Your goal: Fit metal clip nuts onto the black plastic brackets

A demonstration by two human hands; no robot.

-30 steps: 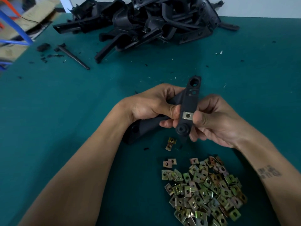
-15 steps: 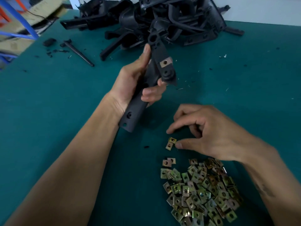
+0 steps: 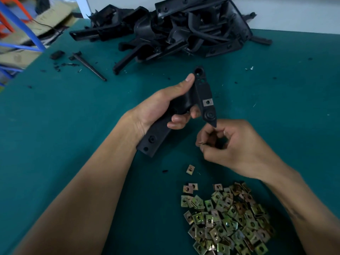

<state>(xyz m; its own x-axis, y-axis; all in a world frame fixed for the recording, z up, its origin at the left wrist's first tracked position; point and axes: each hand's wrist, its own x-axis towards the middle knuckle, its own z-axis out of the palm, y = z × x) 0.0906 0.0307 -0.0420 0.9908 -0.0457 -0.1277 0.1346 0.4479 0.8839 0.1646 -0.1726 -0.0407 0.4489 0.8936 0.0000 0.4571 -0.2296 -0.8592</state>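
Note:
My left hand [image 3: 160, 105] grips a black plastic bracket [image 3: 202, 91] above the green table, its long arm pointing away from me. One metal clip nut [image 3: 207, 102] sits fitted on that arm. Just below the bracket's lower tip, my right hand [image 3: 239, 148] is curled, with thumb and fingertips pinching a small clip nut that the fingers mostly hide. A single loose clip nut [image 3: 190, 169] lies on the table below the hands. Nearer me lies a heap of several brass-coloured clip nuts [image 3: 226, 218].
A large pile of black plastic brackets [image 3: 174, 34] lies at the back of the green table [image 3: 55, 126]. A thin black rod [image 3: 90, 66] and black scraps lie at the back left. Beyond the left table edge are cardboard and a blue frame [image 3: 22, 26].
My left hand brought the bracket back down from the pile toward me. My right hand picked one of the two loose clip nuts off the table and lifted it toward the bracket.

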